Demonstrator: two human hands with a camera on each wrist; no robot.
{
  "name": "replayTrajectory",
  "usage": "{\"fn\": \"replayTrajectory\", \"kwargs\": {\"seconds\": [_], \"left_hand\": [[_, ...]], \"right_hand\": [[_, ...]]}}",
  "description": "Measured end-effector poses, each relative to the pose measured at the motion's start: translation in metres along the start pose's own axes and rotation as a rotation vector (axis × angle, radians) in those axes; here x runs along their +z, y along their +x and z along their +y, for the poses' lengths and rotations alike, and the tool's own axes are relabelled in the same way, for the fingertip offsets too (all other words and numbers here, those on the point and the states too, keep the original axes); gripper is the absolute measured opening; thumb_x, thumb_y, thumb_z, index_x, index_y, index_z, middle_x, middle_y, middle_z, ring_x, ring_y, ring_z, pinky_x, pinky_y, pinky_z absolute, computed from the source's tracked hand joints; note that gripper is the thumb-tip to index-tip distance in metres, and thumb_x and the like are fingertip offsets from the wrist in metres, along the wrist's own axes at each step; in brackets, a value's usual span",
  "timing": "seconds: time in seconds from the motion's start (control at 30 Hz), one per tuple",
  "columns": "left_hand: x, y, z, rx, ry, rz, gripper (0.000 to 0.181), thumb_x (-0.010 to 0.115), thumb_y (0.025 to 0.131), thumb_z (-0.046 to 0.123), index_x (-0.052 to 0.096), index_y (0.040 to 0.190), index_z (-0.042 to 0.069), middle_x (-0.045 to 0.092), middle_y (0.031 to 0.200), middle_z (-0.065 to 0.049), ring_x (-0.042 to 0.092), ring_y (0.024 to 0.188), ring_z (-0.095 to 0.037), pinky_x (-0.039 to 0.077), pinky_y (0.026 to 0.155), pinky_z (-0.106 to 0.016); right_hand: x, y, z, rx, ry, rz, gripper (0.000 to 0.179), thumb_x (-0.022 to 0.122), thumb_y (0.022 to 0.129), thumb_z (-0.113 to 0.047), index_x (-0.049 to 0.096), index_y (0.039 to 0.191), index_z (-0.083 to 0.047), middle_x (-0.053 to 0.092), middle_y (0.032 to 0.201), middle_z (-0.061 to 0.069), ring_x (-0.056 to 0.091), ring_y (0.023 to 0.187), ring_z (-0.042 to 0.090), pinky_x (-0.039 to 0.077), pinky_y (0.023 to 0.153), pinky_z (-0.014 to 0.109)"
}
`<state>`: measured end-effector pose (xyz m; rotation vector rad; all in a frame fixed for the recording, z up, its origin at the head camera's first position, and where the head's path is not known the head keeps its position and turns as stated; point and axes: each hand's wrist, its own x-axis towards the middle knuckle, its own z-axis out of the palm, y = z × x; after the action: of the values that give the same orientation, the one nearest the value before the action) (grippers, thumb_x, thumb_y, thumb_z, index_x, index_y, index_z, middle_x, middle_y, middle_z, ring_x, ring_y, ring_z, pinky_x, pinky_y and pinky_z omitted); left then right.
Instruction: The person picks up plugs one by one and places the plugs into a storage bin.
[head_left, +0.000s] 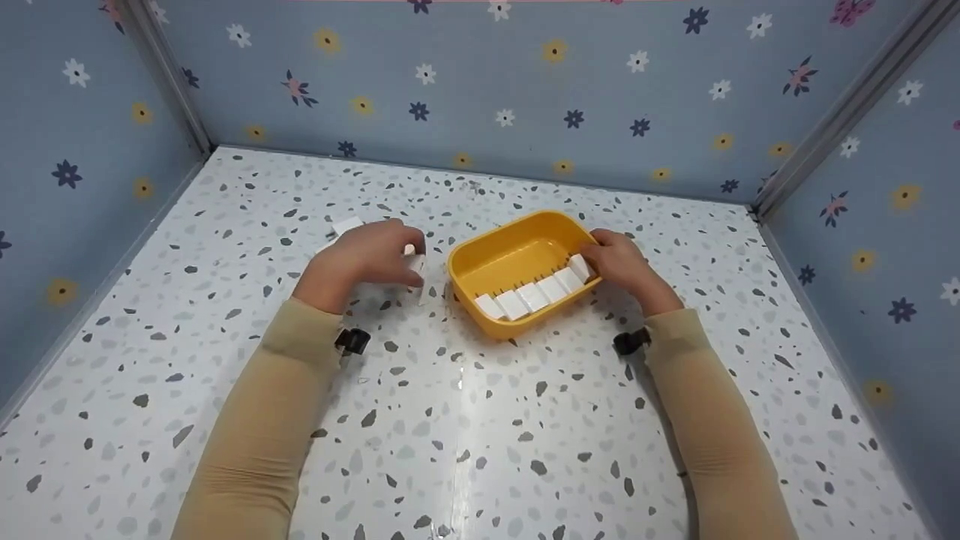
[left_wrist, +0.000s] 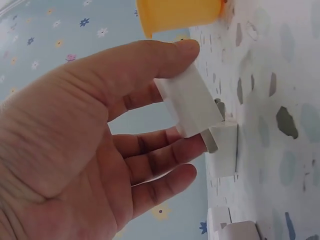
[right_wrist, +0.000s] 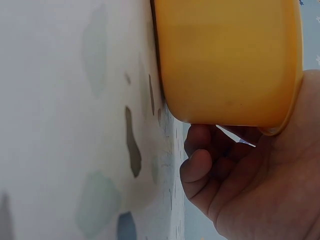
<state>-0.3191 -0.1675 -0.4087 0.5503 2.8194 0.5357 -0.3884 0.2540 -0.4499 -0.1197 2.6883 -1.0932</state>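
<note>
"On the speckled table [head_left: 465,450], what sits between the hands?"

"A yellow container [head_left: 514,270]; a row of white plugs [head_left: 532,297] lines its near side; the right hand [head_left: 621,264] grips its right end, fingers curled."

"And the left hand [head_left: 366,255]?"

"Just left of the container; half closed, thumb and fingers pinching one pronged plug [left_wrist: 192,102]; other white pieces [head_left: 346,225] rest behind it."

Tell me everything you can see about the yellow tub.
The yellow tub looks like smooth plastic, with rounded corners, an open top and a lipped rim. It sits upright on the speckled tabletop, turned at an angle, right end farther from the person. Pronged white plugs lie in a row along its near side. The right hand grips its right end.
</note>
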Motion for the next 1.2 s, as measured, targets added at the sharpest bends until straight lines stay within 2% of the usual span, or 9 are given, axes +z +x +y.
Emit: {"fn": "replayTrajectory", "kwargs": {"seconds": [0.27,0.5,0.77,1.07,1.2], "left_hand": [[-0.012,-0.006,-0.003,0.033,-0.047,0.098,0.051,0.09,0.092,0.034,0.072,0.136,0.014,0.066,0.129,-0.015,0.061,0.116,-0.036,0.051,0.102,-0.056],[-0.02,-0.008,-0.001,0.074,-0.116,0.173,0.05,0.09,0.095,0.039,0.071,0.137,0.018,0.064,0.125,-0.009,0.062,0.109,-0.032,0.054,0.094,-0.051],[-0.022,-0.011,0.002,0.149,-0.248,0.215,0.051,0.091,0.096,0.039,0.071,0.139,0.019,0.067,0.121,-0.005,0.067,0.108,-0.027,0.057,0.096,-0.048],[-0.022,-0.011,0.007,0.223,-0.314,0.282,0.052,0.09,0.097,0.034,0.071,0.139,0.013,0.072,0.119,-0.007,0.068,0.105,-0.024,0.057,0.09,-0.046],[-0.02,-0.011,0.009,0.245,-0.348,0.297,0.048,0.09,0.097,0.033,0.072,0.138,0.014,0.073,0.119,-0.006,0.07,0.104,-0.023,0.059,0.087,-0.044]], "right_hand": [[0.0,0.0,0.0,0.009,-0.012,0.0,0.044,0.05,0.117,-0.032,0.063,0.149,-0.004,0.065,0.138,0.016,0.058,0.112,0.031,0.05,0.097,0.043],[-0.001,0.0,0.0,-0.007,-0.009,0.01,0.045,0.051,0.116,-0.032,0.063,0.149,-0.004,0.066,0.135,0.017,0.058,0.109,0.03,0.049,0.094,0.041],[0.001,0.0,-0.001,0.028,0.008,0.013,0.045,0.051,0.115,-0.032,0.064,0.148,-0.005,0.066,0.135,0.016,0.059,0.109,0.029,0.05,0.093,0.038],[0.001,-0.002,-0.003,0.031,0.01,0.004,0.045,0.051,0.115,-0.032,0.063,0.148,-0.005,0.065,0.135,0.016,0.059,0.111,0.029,0.05,0.094,0.039],[0.001,-0.002,-0.003,0.032,0.01,0.007,0.043,0.052,0.115,-0.032,0.065,0.146,-0.006,0.066,0.131,0.016,0.059,0.108,0.029,0.05,0.091,0.038]]}}
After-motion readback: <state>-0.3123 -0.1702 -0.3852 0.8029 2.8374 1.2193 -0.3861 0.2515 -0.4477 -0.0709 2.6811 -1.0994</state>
